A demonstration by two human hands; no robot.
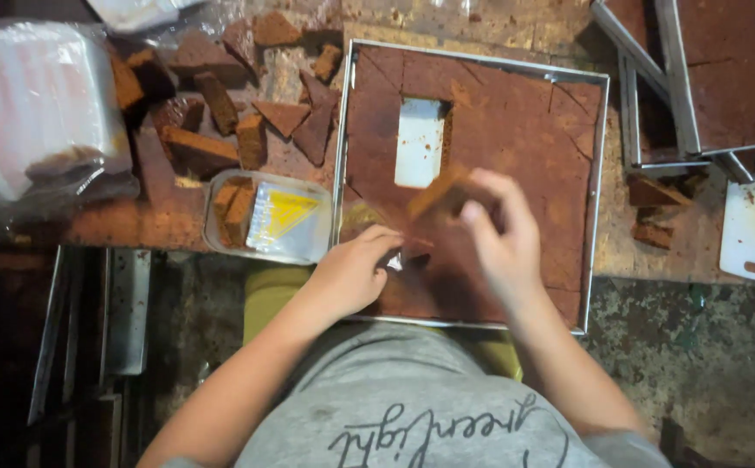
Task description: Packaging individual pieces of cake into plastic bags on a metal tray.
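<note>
I note my right hand (503, 230) pinching a brown cake slice (438, 192) above the metal tray (601, 191). My left hand (356, 269), seemingly curled shut, rests on the slab. The slice is soft and crumbly; support it underneath.

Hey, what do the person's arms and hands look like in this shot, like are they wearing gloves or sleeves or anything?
Both arms are bare from above the elbow down. The left hand and right hand wear no gloves, and no rings, watch or bracelets show. Short grey sleeves of a grey T-shirt with dark script lettering reach just to the upper arms.
</note>
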